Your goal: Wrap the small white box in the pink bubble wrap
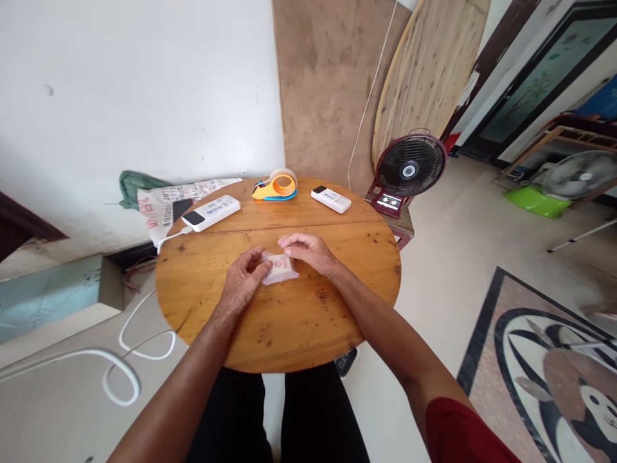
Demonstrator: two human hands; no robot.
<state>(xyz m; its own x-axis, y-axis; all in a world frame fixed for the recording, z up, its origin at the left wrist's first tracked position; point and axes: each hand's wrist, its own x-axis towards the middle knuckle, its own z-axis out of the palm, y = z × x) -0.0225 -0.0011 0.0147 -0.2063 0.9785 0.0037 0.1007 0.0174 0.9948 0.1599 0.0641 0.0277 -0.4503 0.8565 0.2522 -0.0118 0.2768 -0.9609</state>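
A small white packet [280, 269] with red print, in clear plastic wrap, lies near the middle of the round wooden table [299, 328]. My left hand [245, 275] grips its left end, thumb on top and fingers along the far side. Just above the packet's right far corner is my right hand [311, 252], its thumb and fingertips close together. Whether a bit of the wrap is between those fingertips is too small to tell.
An orange and blue tape dispenser [276, 186] stands at the table's far edge. White power banks lie left [212, 213], with a cable, and right [331, 199]. A dark red fan [409, 168] stands beyond the table's right edge.
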